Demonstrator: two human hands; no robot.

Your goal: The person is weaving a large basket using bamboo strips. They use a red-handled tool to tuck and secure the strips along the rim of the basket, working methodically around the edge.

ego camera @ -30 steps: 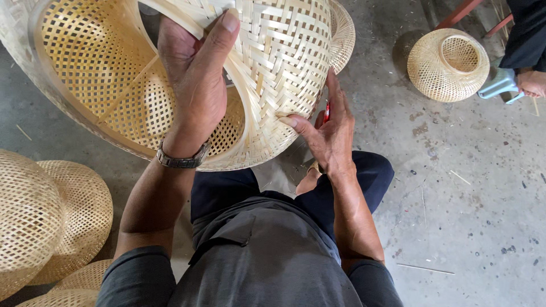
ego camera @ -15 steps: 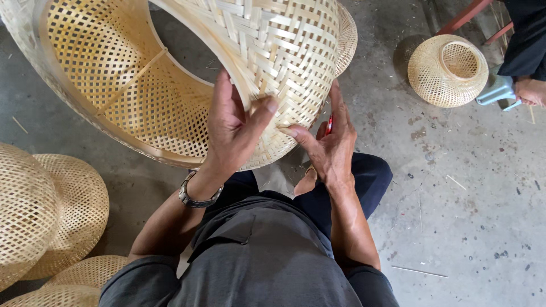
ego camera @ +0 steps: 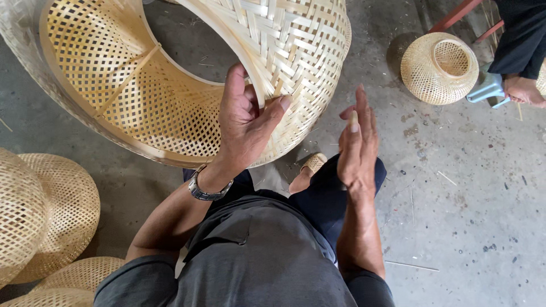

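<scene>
A large woven bamboo shade (ego camera: 170, 74), open-weave inside and tighter on its outer band, rests tilted in front of my knees. My left hand (ego camera: 244, 122) grips its near rim, thumb over the outer weave and fingers inside. A metal watch sits on that wrist. My right hand (ego camera: 357, 142) hangs free just right of the shade, fingers straight and apart, holding nothing. My dark trousers and grey shirt fill the bottom of the view.
Several finished woven bamboo domes (ego camera: 51, 216) lie stacked at the lower left. A small round bamboo basket (ego camera: 439, 68) stands on the concrete floor at upper right. Beside it is another person's foot (ego camera: 523, 91) and a red stool leg (ego camera: 455, 14).
My left hand slid down the rim towards me and now grips it lower. My right hand has let go of the shade's outer weave and pulled away to the right.
</scene>
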